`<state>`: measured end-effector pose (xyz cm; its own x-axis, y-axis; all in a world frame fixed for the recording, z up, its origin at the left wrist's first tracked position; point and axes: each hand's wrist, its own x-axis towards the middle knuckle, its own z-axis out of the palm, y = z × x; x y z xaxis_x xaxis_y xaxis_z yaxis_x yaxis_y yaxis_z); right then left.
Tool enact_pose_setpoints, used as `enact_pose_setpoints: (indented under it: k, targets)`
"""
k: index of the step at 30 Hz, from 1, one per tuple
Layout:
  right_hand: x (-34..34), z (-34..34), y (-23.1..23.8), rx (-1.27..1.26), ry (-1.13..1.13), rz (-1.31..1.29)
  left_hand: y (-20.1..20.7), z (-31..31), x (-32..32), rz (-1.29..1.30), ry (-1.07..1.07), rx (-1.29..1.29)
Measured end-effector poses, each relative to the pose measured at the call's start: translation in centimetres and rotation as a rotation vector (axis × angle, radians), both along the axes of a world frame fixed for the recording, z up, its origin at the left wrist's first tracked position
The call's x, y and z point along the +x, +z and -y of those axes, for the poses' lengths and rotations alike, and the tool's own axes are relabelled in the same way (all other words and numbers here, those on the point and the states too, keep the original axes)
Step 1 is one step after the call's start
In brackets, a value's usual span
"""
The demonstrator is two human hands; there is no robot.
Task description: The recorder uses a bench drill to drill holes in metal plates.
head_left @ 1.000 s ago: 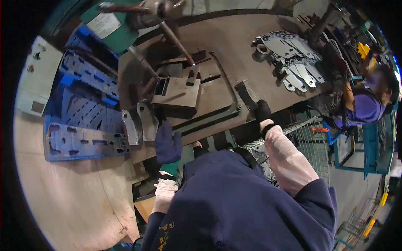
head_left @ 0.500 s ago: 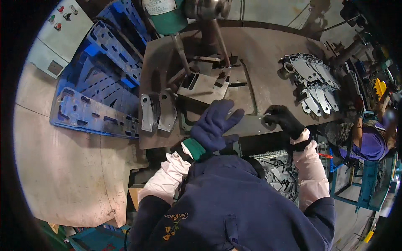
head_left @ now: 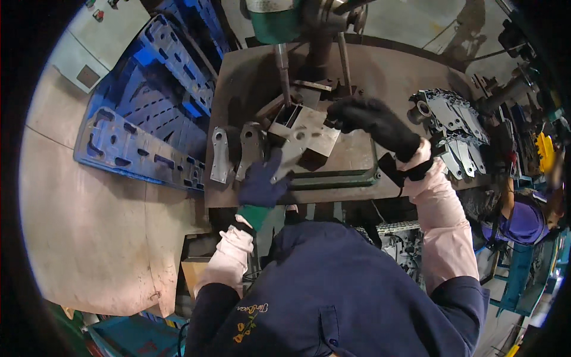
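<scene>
My left hand [head_left: 262, 183], in a blue glove with a green cuff, grips the lower end of a flat grey metal plate [head_left: 292, 153] with a hole near its top. That plate is tilted across the front of a metal fixture block [head_left: 321, 132]. My right hand [head_left: 366, 119], in a black glove, is at the block's right side with its fingers curled together; whatever they hold is hidden. Two stacks of similar plates stand left of the block, the outer plate stack [head_left: 220, 156] and the inner plate stack [head_left: 250, 146].
A drill-press-like machine with a green housing [head_left: 273, 24] rises behind the fixture on the brown metal table [head_left: 404, 71]. Several finished-looking plates [head_left: 455, 113] lie in a pile at right. Blue plastic pallets [head_left: 137, 149] stand at left. Another person in purple [head_left: 517, 220] is at far right.
My left hand has moved left and down and now has a metal plate in it. My right hand has moved up and left to the fixture block. The view has shifted slightly.
</scene>
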<state>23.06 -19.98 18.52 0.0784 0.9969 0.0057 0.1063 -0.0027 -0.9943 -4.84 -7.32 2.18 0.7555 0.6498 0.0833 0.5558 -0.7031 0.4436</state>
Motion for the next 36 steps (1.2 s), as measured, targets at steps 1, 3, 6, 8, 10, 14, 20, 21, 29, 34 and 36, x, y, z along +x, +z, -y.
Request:
enact_pose_setpoints:
  k: [1, 3, 6, 8, 10, 14, 20, 21, 29, 34, 36]
  targets:
    - [-0.7, 0.0, 2.5, 0.025, 0.015, 0.011, 1.7, 0.3, 1.1, 0.012, 0.097, 0.011]
    - [-1.7, -0.4, 5.3, 0.092, 0.078, -0.024, 1.4, -1.1, 1.9, 0.061, 0.143, -0.038]
    - [-2.0, -0.9, 7.2, 0.258, 0.147, -0.252, 1.5, -1.8, 2.8, 0.149, 0.155, -0.071]
    - [-2.1, -1.8, 8.2, 0.391, 0.229, -0.5, -0.7, -2.8, 3.4, 0.231, 0.168, 0.041]
    - [-1.9, -2.6, 9.4, 0.363, 0.254, -0.68, -1.7, -3.6, 4.1, 0.244, 0.123, 0.08]
    - [-0.8, -3.8, 11.6, 0.273, 0.268, -0.942, -1.5, -4.2, 5.8, 0.105, 0.149, 0.086]
    - [-1.5, -4.2, 13.2, 0.191, 0.278, -1.147, -4.4, -6.6, 5.7, 0.12, 0.089, 0.32]
    - [-1.5, -4.2, 13.3, 0.183, 0.276, -1.177, -4.2, -6.6, 5.9, 0.121, 0.079, 0.298]
    - [-2.7, -4.8, 11.3, 0.136, 0.35, -1.547, -2.7, -6.4, 5.7, 0.026, 0.085, 0.144]
    - [-3.0, -4.8, 9.1, 0.139, 0.437, -1.79, -3.2, -6.4, 6.3, 0.031, 0.084, 0.268]
    - [-3.1, -5.0, 8.4, 0.138, 0.435, -1.801, -3.4, -6.6, 6.2, 0.03, 0.079, 0.315]
